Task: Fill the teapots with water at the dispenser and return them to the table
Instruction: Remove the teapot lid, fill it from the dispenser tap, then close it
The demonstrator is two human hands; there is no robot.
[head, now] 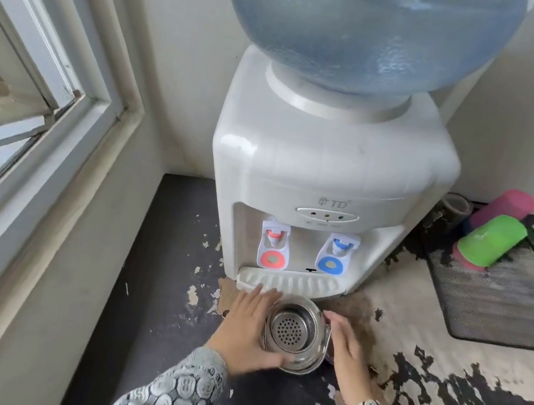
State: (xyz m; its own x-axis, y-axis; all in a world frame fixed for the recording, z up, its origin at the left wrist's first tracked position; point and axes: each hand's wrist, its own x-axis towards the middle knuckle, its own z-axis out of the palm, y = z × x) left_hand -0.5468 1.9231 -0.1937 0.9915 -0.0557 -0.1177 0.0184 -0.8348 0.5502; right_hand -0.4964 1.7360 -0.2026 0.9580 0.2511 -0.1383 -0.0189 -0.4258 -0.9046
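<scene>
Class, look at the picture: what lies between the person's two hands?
In the head view, a steel teapot with a perforated strainer basket sits between the left hand and right hand, just before the dispenser's drip tray.

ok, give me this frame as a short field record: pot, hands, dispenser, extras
teapot: steel teapot, lid off, strainer basket visible inside, in front of the drip tray
left hand: left hand against the pot's left side, thumb curled round its near rim
right hand: right hand flat against the pot's right side
dispenser: white water dispenser, red tap, blue tap
extras: green cup on mesh mat
</scene>
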